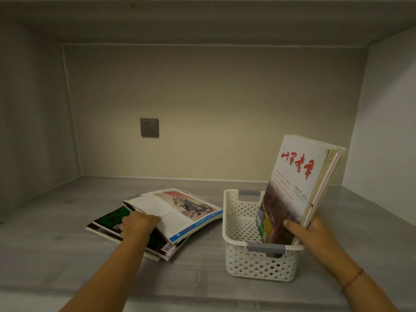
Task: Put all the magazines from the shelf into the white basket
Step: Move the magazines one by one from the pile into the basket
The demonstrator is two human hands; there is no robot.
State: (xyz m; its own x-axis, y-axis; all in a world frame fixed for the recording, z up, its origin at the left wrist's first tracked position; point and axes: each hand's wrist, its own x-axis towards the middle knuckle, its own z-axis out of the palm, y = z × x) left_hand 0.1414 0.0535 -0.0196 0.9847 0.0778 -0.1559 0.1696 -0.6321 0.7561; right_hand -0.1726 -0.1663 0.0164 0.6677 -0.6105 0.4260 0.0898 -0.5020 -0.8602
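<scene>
While right hand [313, 231] pinches upright magazines [299, 183] in white basket [258, 266] | left hand [139, 224] fingers curl on top magazine [180, 212] | likely light, floppy, slick; best gripped near spine

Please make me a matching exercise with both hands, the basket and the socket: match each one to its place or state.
1 left hand
2 right hand
3 basket
4 socket

a on the back wall
b holds the upright magazines
c white, right of the pile
d grips the top magazine

Pairs: 1-d, 2-b, 3-c, 4-a
</scene>
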